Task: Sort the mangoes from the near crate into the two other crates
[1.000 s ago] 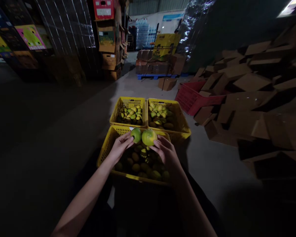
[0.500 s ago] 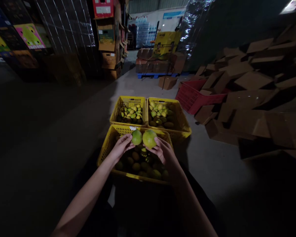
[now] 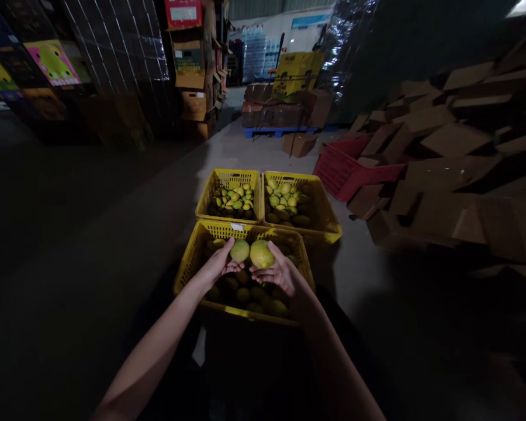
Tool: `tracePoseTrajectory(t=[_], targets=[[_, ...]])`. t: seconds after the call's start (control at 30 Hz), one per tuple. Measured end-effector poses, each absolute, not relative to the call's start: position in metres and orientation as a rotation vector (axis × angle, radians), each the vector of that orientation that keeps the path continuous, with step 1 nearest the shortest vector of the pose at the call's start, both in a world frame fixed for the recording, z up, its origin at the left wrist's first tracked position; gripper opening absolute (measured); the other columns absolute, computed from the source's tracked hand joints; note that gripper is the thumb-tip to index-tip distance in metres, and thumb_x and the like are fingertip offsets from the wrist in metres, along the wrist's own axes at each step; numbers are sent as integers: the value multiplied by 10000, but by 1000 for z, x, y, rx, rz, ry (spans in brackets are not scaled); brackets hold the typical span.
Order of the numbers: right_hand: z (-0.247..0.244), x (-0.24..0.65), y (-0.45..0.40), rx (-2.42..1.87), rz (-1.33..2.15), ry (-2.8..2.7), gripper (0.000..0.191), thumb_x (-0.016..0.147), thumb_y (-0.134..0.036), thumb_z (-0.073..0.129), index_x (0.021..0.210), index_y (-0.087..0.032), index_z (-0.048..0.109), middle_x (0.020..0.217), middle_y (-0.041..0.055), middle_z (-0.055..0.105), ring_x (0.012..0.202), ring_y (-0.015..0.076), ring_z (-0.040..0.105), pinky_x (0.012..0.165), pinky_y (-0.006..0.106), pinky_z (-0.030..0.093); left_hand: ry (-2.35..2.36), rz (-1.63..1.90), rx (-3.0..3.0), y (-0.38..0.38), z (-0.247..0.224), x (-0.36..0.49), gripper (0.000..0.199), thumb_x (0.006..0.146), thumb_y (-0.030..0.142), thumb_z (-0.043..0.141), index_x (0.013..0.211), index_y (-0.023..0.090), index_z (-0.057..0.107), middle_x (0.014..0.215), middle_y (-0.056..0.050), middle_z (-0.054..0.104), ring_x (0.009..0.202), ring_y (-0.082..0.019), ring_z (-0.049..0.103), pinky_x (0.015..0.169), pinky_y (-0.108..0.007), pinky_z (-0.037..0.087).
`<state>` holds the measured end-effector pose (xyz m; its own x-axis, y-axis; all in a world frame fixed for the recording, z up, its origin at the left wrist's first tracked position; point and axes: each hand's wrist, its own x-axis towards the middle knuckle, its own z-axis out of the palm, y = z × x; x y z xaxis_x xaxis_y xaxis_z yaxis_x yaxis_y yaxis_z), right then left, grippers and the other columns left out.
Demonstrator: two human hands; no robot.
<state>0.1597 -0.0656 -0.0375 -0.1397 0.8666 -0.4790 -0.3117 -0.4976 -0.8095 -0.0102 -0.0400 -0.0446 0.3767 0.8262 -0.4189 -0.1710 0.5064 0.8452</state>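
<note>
Above the near yellow crate (image 3: 249, 316), my left hand (image 3: 219, 266) is closed around a smooth, rounded green fruit (image 3: 240, 251). A slightly larger yellow-green fruit (image 3: 262, 254) rests in the curled fingers of my right hand (image 3: 283, 270). The two fruits are side by side with a narrow gap between them. More fruits (image 3: 242, 294) lie in shadow inside the near crate, partly hidden by my hands. Beyond it, a far-left yellow crate (image 3: 204, 193) and a far-right yellow crate (image 3: 328, 209) hold smaller-looking yellow and green fruits.
A red crate (image 3: 339, 169) lies tilted at the right, against a heap of cardboard boxes (image 3: 451, 169). Further back, wrapped cartons (image 3: 272, 114) sit on a blue pallet (image 3: 274, 132). Stacked boxes (image 3: 193, 105) stand at the back left. The floor is dim.
Both hands have lowered slightly towards the near crate, still holding their fruits. The fruits have turned in the fingers, showing different sides. The view has shifted slightly.
</note>
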Motion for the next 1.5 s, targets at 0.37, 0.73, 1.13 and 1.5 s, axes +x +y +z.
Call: tracePoseTrajectory(t=[0.37,0.73,1.13,1.5], targets=[[-41,159,-69,-1149,1312,-878,471,571,-359,803,964,-195,602,942,61,693,762,192,665,627,288,567,952,1127,1179,-45,-41,-7,434,641,372,758,1004,186,612,969,-63,653,927,-219,591,829,-310,457],[-40,158,-71,-1058,1128,-939,549,463,-217,855,937,-242,580,934,4,682,867,195,652,833,349,531,932,1258,1305,-41,-43,-13,472,588,292,788,1018,223,606,1011,-42,656,963,-210,606,891,-352,467],[-41,168,-70,-1028,1277,-881,439,567,-292,820,963,-232,640,930,10,715,876,193,653,780,301,507,747,1161,820,-37,-38,-22,418,657,270,755,1053,226,627,1041,-25,667,976,-172,611,838,-271,480],[-33,155,-74,-921,1628,-703,264,688,-358,712,849,-156,664,767,47,713,662,173,663,510,237,511,832,892,625,-40,-36,-9,318,801,422,592,1000,175,613,885,-54,668,686,-129,610,614,-228,491]])
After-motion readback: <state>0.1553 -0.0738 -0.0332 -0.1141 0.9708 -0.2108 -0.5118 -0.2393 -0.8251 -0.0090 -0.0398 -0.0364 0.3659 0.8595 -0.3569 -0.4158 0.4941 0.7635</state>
